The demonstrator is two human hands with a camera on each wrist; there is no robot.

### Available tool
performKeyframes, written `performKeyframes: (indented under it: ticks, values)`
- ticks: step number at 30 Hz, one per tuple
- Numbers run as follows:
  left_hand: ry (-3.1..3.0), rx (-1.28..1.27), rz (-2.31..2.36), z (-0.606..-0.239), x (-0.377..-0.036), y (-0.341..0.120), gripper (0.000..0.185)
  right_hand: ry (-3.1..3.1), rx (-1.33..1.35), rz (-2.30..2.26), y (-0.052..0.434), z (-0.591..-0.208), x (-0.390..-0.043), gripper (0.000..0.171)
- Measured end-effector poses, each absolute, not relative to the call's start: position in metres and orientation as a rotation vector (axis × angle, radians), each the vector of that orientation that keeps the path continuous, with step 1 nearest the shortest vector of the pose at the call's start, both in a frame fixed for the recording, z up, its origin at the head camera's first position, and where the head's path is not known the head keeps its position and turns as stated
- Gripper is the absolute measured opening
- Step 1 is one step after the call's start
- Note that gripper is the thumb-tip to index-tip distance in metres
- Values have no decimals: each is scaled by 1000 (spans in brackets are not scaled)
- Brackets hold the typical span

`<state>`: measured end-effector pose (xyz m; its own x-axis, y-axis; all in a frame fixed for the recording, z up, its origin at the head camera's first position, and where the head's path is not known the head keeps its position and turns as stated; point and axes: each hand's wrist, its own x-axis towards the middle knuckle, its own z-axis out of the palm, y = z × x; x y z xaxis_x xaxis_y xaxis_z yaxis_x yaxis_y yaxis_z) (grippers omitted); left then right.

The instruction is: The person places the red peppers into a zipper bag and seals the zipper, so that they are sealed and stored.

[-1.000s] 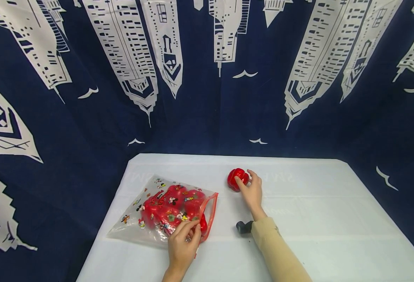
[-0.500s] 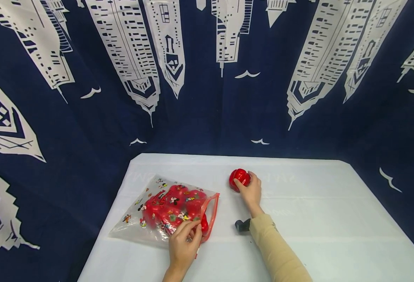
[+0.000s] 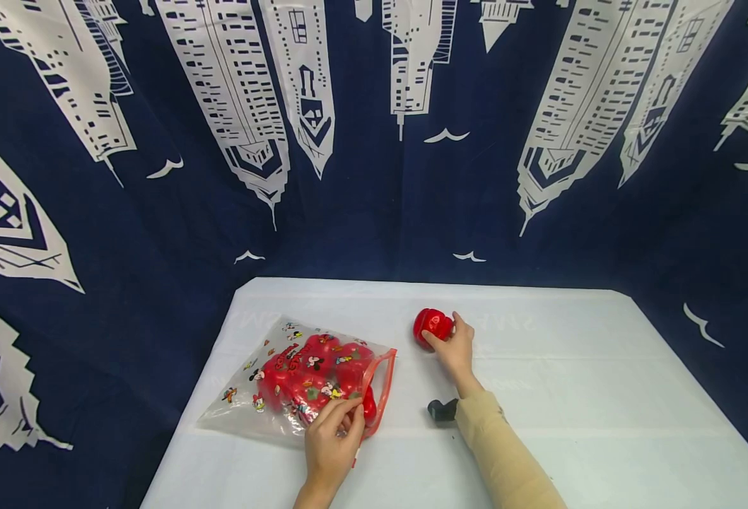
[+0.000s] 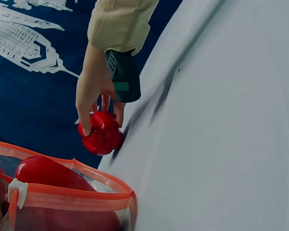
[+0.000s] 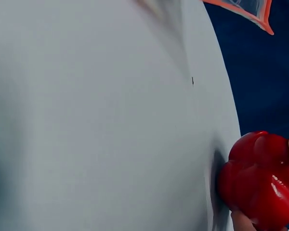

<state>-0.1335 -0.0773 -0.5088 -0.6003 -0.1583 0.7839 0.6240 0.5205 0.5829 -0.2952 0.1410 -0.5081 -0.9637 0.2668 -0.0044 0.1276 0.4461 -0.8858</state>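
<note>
A glossy red bell pepper [image 3: 430, 326] is held by my right hand [image 3: 458, 353] near the back of the white table. Thumb and fingers grip it from the side, and in the right wrist view the pepper [image 5: 260, 185] shows its rounded lobes. To the left lies a clear zip bag [image 3: 234, 417] with cartoon prints and several red bell peppers inside. My left hand [image 3: 332, 449] pinches the bag's edge at its opening. In the left wrist view the orange zip rim [image 4: 77, 195] gapes open around a red pepper [image 4: 50, 173], beside a white slider [image 4: 19, 192].
A white table [image 3: 577, 396] carries everything. Behind it hangs a dark blue cloth [image 3: 361, 226] printed with white buildings. A dark wrist device [image 3: 442, 410] sticks out by the right sleeve [image 3: 498, 445].
The right hand has turned the pepper slightly and dipped a little toward me. The left hand and the bag look unchanged.
</note>
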Motion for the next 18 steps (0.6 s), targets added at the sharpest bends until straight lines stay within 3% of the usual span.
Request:
performKeyframes:
  ticks: [18]
  values:
    - [-1935, -341, -1105, -508, -132, -78, 14, -2507, -214, 1630, 131, -510, -248, 77]
